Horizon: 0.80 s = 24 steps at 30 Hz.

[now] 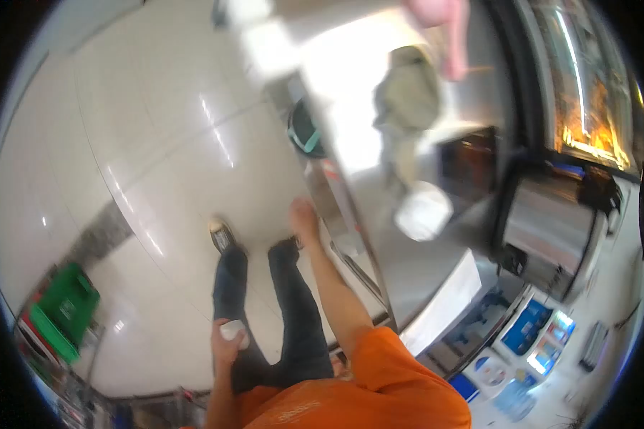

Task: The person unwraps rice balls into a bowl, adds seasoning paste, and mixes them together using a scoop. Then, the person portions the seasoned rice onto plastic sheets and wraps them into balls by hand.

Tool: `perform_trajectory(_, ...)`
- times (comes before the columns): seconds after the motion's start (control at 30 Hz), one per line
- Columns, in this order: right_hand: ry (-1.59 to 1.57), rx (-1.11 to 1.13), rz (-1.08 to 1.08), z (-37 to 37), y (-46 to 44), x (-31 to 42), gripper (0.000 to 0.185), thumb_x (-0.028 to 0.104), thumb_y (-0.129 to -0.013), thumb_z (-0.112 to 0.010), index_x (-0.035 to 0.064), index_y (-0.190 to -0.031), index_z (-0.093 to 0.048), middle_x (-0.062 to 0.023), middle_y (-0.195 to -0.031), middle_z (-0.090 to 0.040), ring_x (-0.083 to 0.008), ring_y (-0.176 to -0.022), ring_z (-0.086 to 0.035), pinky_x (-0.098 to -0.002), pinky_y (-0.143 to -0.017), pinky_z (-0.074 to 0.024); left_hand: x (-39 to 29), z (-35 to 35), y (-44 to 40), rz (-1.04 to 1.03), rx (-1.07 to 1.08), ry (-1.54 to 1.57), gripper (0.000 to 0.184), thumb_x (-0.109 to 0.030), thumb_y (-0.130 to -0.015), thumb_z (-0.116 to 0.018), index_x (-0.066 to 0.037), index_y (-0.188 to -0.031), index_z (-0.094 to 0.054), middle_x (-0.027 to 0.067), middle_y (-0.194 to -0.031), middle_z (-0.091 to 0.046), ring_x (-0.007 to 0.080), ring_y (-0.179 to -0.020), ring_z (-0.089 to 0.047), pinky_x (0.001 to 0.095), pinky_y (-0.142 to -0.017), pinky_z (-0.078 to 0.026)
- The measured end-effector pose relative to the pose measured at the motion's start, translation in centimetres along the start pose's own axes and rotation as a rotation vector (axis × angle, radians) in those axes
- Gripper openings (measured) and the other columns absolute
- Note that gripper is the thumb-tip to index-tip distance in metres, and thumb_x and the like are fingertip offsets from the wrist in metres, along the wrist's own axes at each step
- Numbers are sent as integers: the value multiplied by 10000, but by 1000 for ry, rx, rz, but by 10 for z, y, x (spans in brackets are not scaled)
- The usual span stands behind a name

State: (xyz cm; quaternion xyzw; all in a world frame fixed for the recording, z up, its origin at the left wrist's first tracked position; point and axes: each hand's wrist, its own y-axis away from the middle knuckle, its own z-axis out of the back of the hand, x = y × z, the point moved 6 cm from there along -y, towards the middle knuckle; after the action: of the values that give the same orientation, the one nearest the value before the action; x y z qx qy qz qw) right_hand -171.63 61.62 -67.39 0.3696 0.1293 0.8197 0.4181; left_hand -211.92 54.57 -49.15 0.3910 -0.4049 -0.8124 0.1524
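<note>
At the lower middle, my left hand (226, 347) is closed round a small white object (233, 332), held low in front of my leg. My right hand (304, 220) reaches forward beside the edge of the metal counter (393, 268); its fingers are smeared by motion, and I cannot make out anything in them. On the counter, a blurred olive-green item (410, 89) lies beyond a round white item (423, 211). A dark reddish-brown box (468, 163) stands to their right.
A green basket (66, 312) is at the far left on the tiled floor (157, 143). A teal-rimmed dark bin (305, 130) stands by the counter. A lit glass case (594, 93) is at the upper right. A pink item (447, 32) shows at the top.
</note>
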Motion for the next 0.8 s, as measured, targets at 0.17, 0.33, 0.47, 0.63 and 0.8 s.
perform_trajectory(0.17, -460, 204, 49, 138, 265, 191, 374, 189, -939, -637, 28, -1266, -557, -110, -1149, -640, -205, -1064, -603, -347, -933, -483, -167, 0, 11, -381, 70, 58, 534, -218, -743, -818, -21, -1163, -552, 161, -1105, -607, 268, -1030, -592, 379, -896, -480)
perform_trajectory(0.33, -580, -787, -162, 292, 199, 160, 579, 339, -923, -665, -78, -1277, -475, -224, -1158, -589, -308, -1059, -596, -399, -917, -479, -350, -2, 15, -429, 248, 262, 550, -294, -800, -795, -27, -1211, -546, 151, -1111, -624, 247, -1034, -607, 366, -885, -495)
perform_trajectory(0.47, -533, -677, -489, 342, 137, 157, 827, 499, -764, -771, -91, -1272, -492, -282, -1188, -595, -375, -1073, -609, -422, -938, -468, -448, -40, -17, -512, 436, 251, 566, -301, -845, -755, -2, -1266, -523, 134, -1139, -629, 214, -1034, -613, 342, -874, -504)
perform_trajectory(0.63, -406, -764, -264, 344, 126, 145, 674, 402, -682, -851, -22, -1071, -501, -197, -994, -616, -350, -894, -612, -422, -830, -484, -473, -86, -29, -122, 697, 675, 478, -259, -921, -655, 22, -1281, -514, 126, -1174, -634, 233, -1067, -621, 369, -918, -509)
perform_trajectory(0.8, -870, -519, -209, 336, 115, 136, 626, 83, -744, -802, 60, -1180, -353, -140, -1063, -572, -214, -967, -580, -341, -848, -482, -473, -102, -21, -39, 921, 907, 446, -279, -945, -568, -23, -1305, -509, 166, -1285, -601, 255, -1124, -602, 402, -998, -474)
